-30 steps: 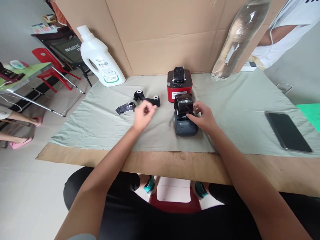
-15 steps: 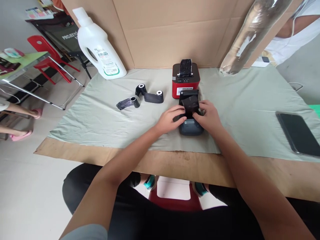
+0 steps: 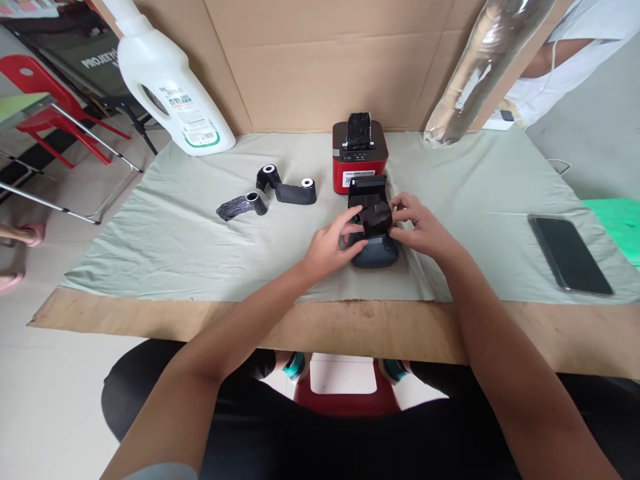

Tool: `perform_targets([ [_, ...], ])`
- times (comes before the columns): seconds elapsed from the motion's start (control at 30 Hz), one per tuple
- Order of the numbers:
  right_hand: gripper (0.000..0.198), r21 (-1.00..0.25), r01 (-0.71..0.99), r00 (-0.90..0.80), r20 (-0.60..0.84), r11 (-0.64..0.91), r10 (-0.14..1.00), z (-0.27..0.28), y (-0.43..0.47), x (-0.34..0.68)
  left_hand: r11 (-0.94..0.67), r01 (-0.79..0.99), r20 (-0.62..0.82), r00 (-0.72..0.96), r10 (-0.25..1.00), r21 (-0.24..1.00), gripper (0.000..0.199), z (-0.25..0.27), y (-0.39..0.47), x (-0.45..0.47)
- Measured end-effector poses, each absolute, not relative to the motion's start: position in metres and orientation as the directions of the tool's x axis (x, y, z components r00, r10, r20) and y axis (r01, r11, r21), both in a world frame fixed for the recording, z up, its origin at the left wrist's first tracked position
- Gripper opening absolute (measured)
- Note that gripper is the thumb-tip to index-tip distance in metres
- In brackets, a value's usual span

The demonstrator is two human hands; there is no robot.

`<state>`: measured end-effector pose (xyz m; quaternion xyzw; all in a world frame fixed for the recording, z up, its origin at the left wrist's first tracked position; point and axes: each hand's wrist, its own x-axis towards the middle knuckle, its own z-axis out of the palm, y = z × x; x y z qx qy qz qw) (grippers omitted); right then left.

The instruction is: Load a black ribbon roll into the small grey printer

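A small dark printer stands on the cloth with its black lid raised. Over its opened compartment is a black ribbon roll, held between my two hands. My left hand has its fingertips against the roll's left side, with the thumb lower, near the printer's front. From the right, my right hand grips the roll's other side with fingers and thumb. Part of the compartment is hidden by the roll and fingers. Right behind stands a red printer with a black strip sticking up from its top.
Left on the cloth lie several black ribbon rolls. A white detergent bottle and a plastic-wrapped roll lean against the cardboard. A phone and green plastic lie right. A person's arm shows behind.
The black ribbon roll has turned and come forward over the dark printer. My left fingers have spread more, and my right fingers have shifted. The whole view has shifted a little.
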<state>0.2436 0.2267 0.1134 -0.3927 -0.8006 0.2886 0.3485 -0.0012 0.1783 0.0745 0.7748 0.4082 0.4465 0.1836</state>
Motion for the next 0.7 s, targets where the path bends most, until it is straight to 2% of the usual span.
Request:
perform_targets([
  [0.1,0.007,-0.794,0.373,-0.431,0.31,0.48,0.847,0.116,0.227,0.248,-0.695,0.485,0.651,0.292,0.7,0.531,0.033,0.072,0.179,0.002],
  [0.2,0.018,-0.887,0.266,-0.264,0.311,0.379,0.913,0.114,0.228,0.243,-0.779,0.506,0.743,0.342,0.575,0.37,0.015,0.075,0.179,0.002],
  [0.3,0.032,-0.968,0.028,-0.225,0.238,0.25,0.945,0.111,0.227,0.232,-0.857,0.465,0.789,0.429,0.44,0.225,0.014,0.081,0.177,0.002],
  [0.43,0.038,-0.969,-0.201,-0.251,0.195,0.146,0.948,0.108,0.224,0.217,-0.888,0.445,0.803,0.484,0.347,0.115,0.012,0.089,0.173,0.001],
  [0.6,0.035,-0.959,-0.237,-0.186,0.201,0.155,0.962,0.108,0.222,0.219,-0.886,0.459,0.807,0.498,0.317,0.065,0.011,0.088,0.171,0.0],
  [0.7,0.032,-0.979,-0.138,-0.305,0.185,0.148,0.934,0.109,0.221,0.225,-0.87,0.485,0.783,0.506,0.362,0.089,0.014,0.085,0.172,-0.002],
])
